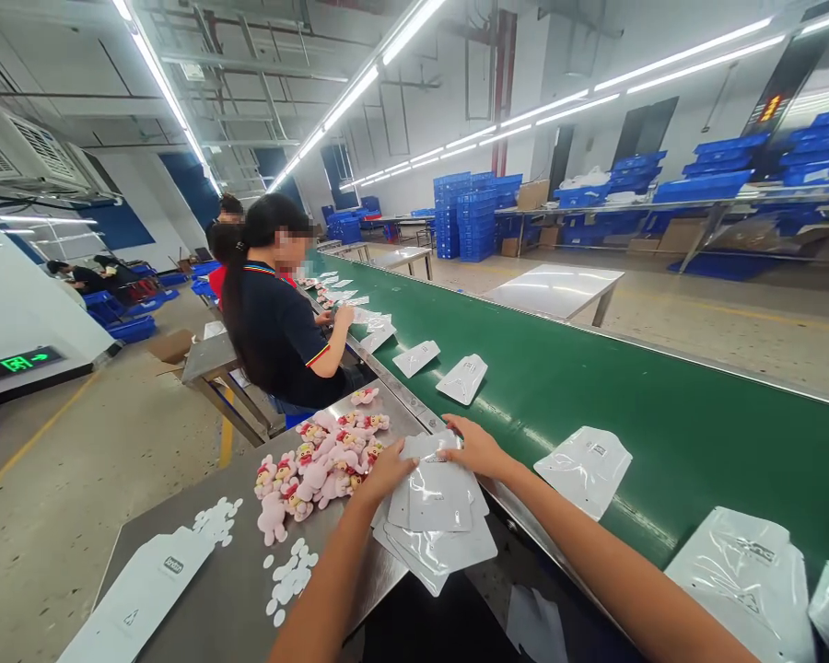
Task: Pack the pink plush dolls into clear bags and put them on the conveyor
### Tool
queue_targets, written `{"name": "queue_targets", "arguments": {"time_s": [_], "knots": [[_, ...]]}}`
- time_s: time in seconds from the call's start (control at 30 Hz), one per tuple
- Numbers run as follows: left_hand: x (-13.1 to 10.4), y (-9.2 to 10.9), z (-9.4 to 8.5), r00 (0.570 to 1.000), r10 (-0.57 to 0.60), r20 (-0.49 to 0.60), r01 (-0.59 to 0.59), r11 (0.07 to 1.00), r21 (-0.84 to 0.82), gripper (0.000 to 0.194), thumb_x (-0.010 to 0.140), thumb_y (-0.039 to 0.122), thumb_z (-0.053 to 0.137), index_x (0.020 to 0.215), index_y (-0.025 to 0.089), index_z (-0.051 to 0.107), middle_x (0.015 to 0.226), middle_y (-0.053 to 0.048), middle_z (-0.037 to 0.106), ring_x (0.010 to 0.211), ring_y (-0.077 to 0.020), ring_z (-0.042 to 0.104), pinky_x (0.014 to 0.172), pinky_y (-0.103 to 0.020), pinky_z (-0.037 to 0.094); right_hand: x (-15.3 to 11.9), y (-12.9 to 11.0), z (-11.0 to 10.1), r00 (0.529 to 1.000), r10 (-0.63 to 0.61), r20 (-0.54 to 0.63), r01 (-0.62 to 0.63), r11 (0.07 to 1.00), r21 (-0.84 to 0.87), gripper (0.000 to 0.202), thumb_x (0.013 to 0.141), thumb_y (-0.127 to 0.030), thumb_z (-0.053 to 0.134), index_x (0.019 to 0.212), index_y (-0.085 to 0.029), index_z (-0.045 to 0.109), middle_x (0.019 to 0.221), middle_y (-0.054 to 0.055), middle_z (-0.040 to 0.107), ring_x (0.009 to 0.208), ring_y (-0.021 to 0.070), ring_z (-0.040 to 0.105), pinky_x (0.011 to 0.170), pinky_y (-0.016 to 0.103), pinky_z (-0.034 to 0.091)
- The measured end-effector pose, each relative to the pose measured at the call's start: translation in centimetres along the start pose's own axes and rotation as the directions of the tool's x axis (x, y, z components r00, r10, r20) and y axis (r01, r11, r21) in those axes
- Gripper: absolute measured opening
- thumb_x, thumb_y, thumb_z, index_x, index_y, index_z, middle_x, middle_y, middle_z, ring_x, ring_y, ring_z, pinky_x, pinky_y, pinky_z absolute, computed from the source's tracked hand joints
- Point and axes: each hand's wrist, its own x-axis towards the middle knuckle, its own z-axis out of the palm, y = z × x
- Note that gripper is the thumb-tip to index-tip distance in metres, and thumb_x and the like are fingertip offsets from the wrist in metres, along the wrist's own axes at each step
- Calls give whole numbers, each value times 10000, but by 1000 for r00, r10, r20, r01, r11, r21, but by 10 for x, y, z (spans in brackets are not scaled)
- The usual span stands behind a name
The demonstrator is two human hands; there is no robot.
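Observation:
My left hand (389, 471) pinches the upper left edge of a fanned stack of white plastic pouches (442, 506) at the table's front corner. On the stack's upper right edge, my right hand (475, 447) grips with its thumb on top. Just left of the stack lies a pile of small pink plush toys (318, 465) on the metal table (180, 502). Below and left of the toys are two groups of white round discs (292, 578). A long stack of printed white pouches (148, 589) rests at the table's left edge.
A green conveyor belt (525, 368) runs along the right, carrying white pouches (587, 468) at intervals. A person (280, 322) in a dark shirt sits ahead on the left. Blue crates (473, 216) stand beyond the belt.

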Motion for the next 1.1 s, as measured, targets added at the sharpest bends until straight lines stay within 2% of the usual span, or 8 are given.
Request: {"name": "queue_targets", "arguments": {"time_s": [0.17, 0.23, 0.43, 0.53, 0.63, 0.77, 0.9, 1.1], "knots": [[3, -7, 4, 999, 43, 10, -44, 987, 154, 426, 684, 254, 601, 1100, 164, 588, 1114, -77, 640, 1064, -279, 541, 938, -380, 377, 20, -3, 14, 997, -59, 51, 64, 992, -107, 185, 770, -352, 578, 873, -207, 630, 881, 35, 623, 894, 215, 545, 778, 300, 394], [2, -10, 4, 998, 55, -4, -53, 979, 198, 513, 708, 290, 596, 1202, 174, 522, 1225, -89, 579, 1151, -274, 488, 990, -380, 332, 22, 0, 15, 993, -93, 69, 100, 989, -107, 210, 832, -366, 499, 827, -220, 651, 830, 30, 634, 865, 209, 555, 769, 297, 395], [-3, 1, 0, 978, 198, -62, -175, 947, 271, 714, 727, 386, 617, 1355, 192, 338, 1448, -97, 315, 1335, -267, 244, 1089, -403, 180, 16, -1, -1, 967, -252, 36, 252, 968, -9, 284, 878, -390, 439, 1004, -270, 664, 1145, 19, 587, 1083, 202, 487, 930, 293, 351], [-7, 10, -9, 978, 204, 36, -203, 979, -13, 794, 700, 428, 655, 1376, 223, 291, 1395, -90, 407, 1283, -286, 345, 1050, -423, 270, 18, -22, -16, 935, -349, 65, 341, 934, 110, 325, 888, -431, 411, 956, -261, 680, 961, 31, 639, 937, 188, 555, 847, 275, 408], [-11, 12, -17, 979, 118, 169, -56, 941, -334, 773, 670, 431, 695, 1326, 165, 384, 1210, -119, 585, 1112, -302, 523, 916, -409, 424, 38, -51, -26, 885, -423, 197, 390, 902, 187, 335, 875, -460, 427, 943, -256, 684, 892, 21, 647, 874, 180, 574, 804, 262, 421], [-15, 3, -19, 994, -104, -17, 79, 842, -533, 600, 720, 460, 651, 1216, 155, 505, 1145, -124, 623, 1064, -288, 562, 872, -390, 463, 103, -78, -12, 909, -200, 365, 115, 964, 241, 394, 812, -543, 494, 846, -195, 678, 854, 11, 663, 808, 171, 601, 705, 224, 456], [-21, -1, -19, 947, -314, -66, 188, 708, -681, 542, 739, 476, 627, 1172, 162, 540, 1104, -144, 644, 1011, -282, 601, 842, -378, 486, 170, -91, 29, 936, 89, 340, -150, 976, 158, 585, 917, -537, 235, 812, -121, 632, 685, 75, 638, 622, 145, 594, 572, 239, 468], [-26, 5, -18, 968, -238, -84, 113, 706, -699, 472, 694, 446, 682, 1029, 119, 619, 946, -128, 697, 862, -260, 645, 736, -346, 505, 191, -104, 68, 944, 137, 299, -189, 970, 150, 266, 898, -362, 478, 975, -122, 563, 866, 35, 604, 710, 116, 581, 654, 285, 495]]}}
